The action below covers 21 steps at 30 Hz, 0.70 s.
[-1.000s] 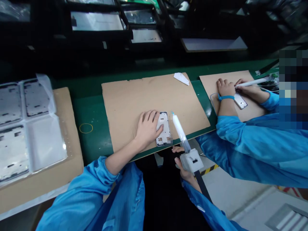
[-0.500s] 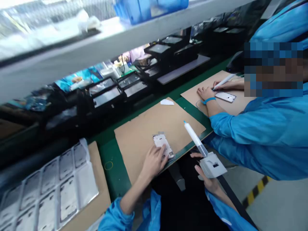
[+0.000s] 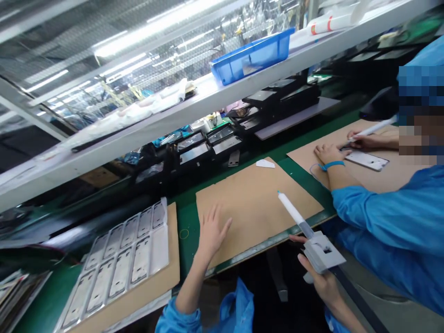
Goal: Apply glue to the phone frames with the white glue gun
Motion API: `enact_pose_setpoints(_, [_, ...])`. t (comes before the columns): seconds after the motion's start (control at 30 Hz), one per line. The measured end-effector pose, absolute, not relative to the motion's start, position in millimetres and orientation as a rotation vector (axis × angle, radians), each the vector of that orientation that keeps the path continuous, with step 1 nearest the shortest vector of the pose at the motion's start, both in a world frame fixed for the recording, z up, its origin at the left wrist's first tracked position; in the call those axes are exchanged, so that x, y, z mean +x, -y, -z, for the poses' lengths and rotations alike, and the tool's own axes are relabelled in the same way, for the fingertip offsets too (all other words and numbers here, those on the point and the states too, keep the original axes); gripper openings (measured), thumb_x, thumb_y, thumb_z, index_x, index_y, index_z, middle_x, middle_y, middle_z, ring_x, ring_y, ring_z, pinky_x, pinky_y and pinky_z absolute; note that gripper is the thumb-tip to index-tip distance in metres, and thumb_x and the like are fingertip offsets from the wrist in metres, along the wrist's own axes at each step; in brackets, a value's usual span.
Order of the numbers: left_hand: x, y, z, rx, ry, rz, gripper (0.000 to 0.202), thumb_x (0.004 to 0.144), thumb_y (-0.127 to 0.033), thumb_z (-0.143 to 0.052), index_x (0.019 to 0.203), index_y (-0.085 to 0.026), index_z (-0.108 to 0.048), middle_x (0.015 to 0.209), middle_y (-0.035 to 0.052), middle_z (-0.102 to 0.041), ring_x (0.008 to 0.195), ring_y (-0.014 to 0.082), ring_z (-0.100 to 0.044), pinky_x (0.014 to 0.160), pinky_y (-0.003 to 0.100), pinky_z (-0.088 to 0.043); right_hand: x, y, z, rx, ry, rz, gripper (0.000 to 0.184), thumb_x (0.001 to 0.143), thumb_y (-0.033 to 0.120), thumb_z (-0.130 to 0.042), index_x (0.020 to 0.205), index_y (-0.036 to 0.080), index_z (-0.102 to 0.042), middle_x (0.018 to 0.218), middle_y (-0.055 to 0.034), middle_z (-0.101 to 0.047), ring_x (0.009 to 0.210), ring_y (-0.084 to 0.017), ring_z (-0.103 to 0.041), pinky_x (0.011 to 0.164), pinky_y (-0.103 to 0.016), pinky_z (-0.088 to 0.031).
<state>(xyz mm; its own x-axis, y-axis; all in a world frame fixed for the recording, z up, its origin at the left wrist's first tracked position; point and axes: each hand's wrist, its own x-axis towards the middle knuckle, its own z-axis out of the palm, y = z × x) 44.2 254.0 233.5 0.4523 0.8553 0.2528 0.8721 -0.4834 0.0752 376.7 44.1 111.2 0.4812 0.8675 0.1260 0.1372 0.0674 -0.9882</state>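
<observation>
My left hand (image 3: 212, 233) is over the left part of a brown cardboard sheet (image 3: 249, 208), fingers spread, holding nothing. My right hand (image 3: 322, 277) grips a white stick-shaped tool (image 3: 293, 208) with a blue tip and a boxy pale grey body, just off the table's front edge. Its tip points up and away over the cardboard. A small white paper piece (image 3: 265, 163) lies at the sheet's far edge. Beyond the sheet, near the black trays, is a flat grey phone frame (image 3: 234, 158).
To the left, a clear tray (image 3: 150, 245) of several phone frames rests on cardboard. Black trays (image 3: 222, 141) stand behind, under a shelf with a blue bin (image 3: 253, 58). At right, a co-worker (image 3: 374, 212) in blue works on a phone frame (image 3: 367, 159).
The phone frame under my left hand has left the cardboard; a similar piece now lies beyond it. My left hand has lifted, fingers spread. My view has tilted up and left.
</observation>
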Motion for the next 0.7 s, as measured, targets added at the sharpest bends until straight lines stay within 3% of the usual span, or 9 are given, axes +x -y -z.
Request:
enact_pose_setpoints(0.1, [-14.3,-244.5,-240.2,-2.402,1.859,0.45,0.061,0.121,-0.053,-0.052,0.174,-0.023,-0.061,0.184,0.0208,-0.058,0.172,0.0408,-0.056,0.144,0.067,-0.043,387.9,-72.7,-124.9,-1.34,0.993,-0.809,0.054,0.102,0.07,-0.077,0.136,0.028,-0.085,0.143,-0.012,-0.079,0.142,-0.032,-0.076,0.133,-0.051,-0.064])
enact_pose_setpoints(0.23, [-82.3,-231.7,-251.0,-2.033,2.354,0.359,0.057,0.118,-0.041,-0.054,0.167,-0.013,-0.063,0.179,0.025,-0.061,0.17,0.0387,-0.058,0.142,0.055,-0.048,397.7,-116.8,-140.8,-1.231,1.004,-0.908,0.063,0.097,0.072,-0.081,0.136,0.023,-0.081,0.148,-0.0132,-0.078,0.14,-0.032,-0.077,0.138,-0.054,-0.058])
enact_pose_setpoints(0.37, [-150.3,-221.0,-256.4,-1.62,2.661,0.261,0.06,0.116,-0.037,-0.053,0.168,-0.008,-0.06,0.186,0.0286,-0.052,0.171,0.0437,-0.053,0.141,0.058,-0.045,392.4,-146.3,-140.7,-1.236,1.028,-0.876,0.073,0.094,0.075,-0.082,0.131,0.013,-0.08,0.146,-0.02,-0.078,0.142,-0.036,-0.073,0.143,-0.06,-0.049])
enact_pose_setpoints(0.53, [-194.2,-218.2,-278.3,-1.341,2.826,0.125,0.065,0.116,-0.041,-0.05,0.168,-0.003,-0.059,0.186,0.0314,-0.05,0.171,0.0475,-0.052,0.139,0.06,-0.045,389.9,-154.5,-123.9,-1.232,1.041,-0.882,0.072,0.093,0.075,-0.084,0.126,0.011,-0.082,0.139,-0.0198,-0.08,0.131,-0.033,-0.078,0.137,-0.054,-0.055])
enact_pose_setpoints(0.63, [-174.0,-215.7,-295.0,-1.424,2.758,0.035,0.061,0.116,-0.047,-0.049,0.162,-0.011,-0.067,0.18,0.0292,-0.059,0.165,0.0497,-0.058,0.133,0.065,-0.05,383.7,-154.3,-113.6,-1.265,0.975,-0.878,0.07,0.092,0.077,-0.086,0.126,0.015,-0.085,0.137,-0.0157,-0.082,0.132,-0.032,-0.079,0.135,-0.051,-0.061])
enact_pose_setpoints(0.7, [-162.5,-220.0,-303.9,-1.502,2.668,-0.089,0.054,0.115,-0.047,-0.053,0.146,-0.012,-0.077,0.159,0.0328,-0.073,0.148,0.0564,-0.071,0.117,0.072,-0.059,372.5,-158.1,-110.7,-1.302,0.911,-0.88,0.072,0.089,0.083,-0.087,0.121,0.018,-0.087,0.126,-0.0132,-0.084,0.133,-0.032,-0.079,0.134,-0.051,-0.063])
